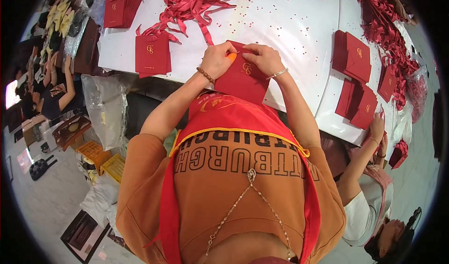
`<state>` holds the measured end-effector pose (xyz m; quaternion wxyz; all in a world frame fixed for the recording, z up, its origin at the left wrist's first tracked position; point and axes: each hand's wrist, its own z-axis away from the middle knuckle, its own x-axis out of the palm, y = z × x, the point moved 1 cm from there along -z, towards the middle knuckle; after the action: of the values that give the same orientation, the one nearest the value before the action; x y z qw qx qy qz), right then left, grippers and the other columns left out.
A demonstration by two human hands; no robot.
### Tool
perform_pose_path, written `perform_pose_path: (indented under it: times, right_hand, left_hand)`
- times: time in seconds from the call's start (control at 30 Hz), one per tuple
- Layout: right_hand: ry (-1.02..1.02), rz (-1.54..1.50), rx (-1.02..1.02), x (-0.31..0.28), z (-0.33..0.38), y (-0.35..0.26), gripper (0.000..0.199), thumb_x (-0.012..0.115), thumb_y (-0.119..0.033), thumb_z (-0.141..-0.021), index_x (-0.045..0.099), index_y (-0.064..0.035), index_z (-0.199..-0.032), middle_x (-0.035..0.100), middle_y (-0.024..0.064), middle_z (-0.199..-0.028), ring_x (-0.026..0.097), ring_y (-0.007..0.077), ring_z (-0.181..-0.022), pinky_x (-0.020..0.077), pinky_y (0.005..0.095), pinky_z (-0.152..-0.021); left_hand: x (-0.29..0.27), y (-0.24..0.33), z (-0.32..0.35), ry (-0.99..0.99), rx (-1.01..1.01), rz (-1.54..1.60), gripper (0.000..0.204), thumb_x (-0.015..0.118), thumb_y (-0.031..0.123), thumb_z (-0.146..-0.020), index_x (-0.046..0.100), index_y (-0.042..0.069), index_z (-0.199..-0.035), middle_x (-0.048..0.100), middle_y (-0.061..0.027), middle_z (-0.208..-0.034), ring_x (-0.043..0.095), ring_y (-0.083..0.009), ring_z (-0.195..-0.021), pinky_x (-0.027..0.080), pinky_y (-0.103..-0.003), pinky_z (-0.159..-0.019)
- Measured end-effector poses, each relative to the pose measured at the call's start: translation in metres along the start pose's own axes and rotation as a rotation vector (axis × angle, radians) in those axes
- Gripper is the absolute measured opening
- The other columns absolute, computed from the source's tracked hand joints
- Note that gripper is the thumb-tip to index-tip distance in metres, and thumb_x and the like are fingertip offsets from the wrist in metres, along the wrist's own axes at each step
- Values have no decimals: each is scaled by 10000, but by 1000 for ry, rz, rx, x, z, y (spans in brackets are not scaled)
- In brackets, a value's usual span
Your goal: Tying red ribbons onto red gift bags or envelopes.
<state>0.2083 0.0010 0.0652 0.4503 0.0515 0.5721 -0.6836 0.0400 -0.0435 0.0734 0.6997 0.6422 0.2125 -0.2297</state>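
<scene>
A red paper bag (243, 87) with a gold emblem lies flat at the table's near edge, against my apron. My left hand (218, 62) pinches at its upper left, an orange finger cover (232, 57) on one finger. My right hand (264, 60) grips the bag's upper right edge, thumb and fingertips close to the left hand's. Between the fingertips a small pale tip shows, too small to name. A red ribbon (204, 32) runs from the pile down to beside my left hand; whether it is held cannot be seen.
Loose red ribbons (199, 4) heap beyond my hands. Stacked red bags (152, 53) lie left, more bags (353, 56) right, with another ribbon heap (374, 18). Small red paper dots litter the white tabletop (299, 53). A co-worker's hand (377, 126) handles bags at the right edge.
</scene>
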Motion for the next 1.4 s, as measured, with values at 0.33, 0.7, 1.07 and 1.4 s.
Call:
perform_pose_path:
  times: [0.33,0.7,1.07,1.4]
  right_hand:
    - [67,56,-149,4,3,2,295,585,-354,-770,640,-214,-1024,650,100,-825,618,252,-764,462,337,-695]
    - [174,102,-213,6,10,-1,263,592,-300,-757,643,-207,-997,645,74,-727,613,253,-680,451,352,-649]
    - [224,177,-296,9,21,-16,187,617,-232,-744,556,-142,-896,636,16,-711,597,199,-674,325,370,-738]
    - [294,280,-413,12,30,-26,160,616,-223,-756,551,-137,-874,593,30,-632,567,203,-648,324,364,-710]
  left_hand:
    - [-2,16,-8,-68,101,-252,104,547,65,-700,596,-4,-760,609,-179,-689,603,-319,-654,477,-382,-600]
    - [13,24,-10,-48,342,-539,92,545,49,-699,540,2,-778,588,-164,-693,586,-314,-629,466,-403,-557]
    - [-29,25,-33,-354,81,-220,234,589,231,-783,620,3,-825,592,-75,-633,553,-132,-513,431,-252,-486]
    - [-33,29,-83,-959,-41,-313,214,604,236,-722,653,28,-734,562,-5,-584,496,-93,-540,426,-244,-513]
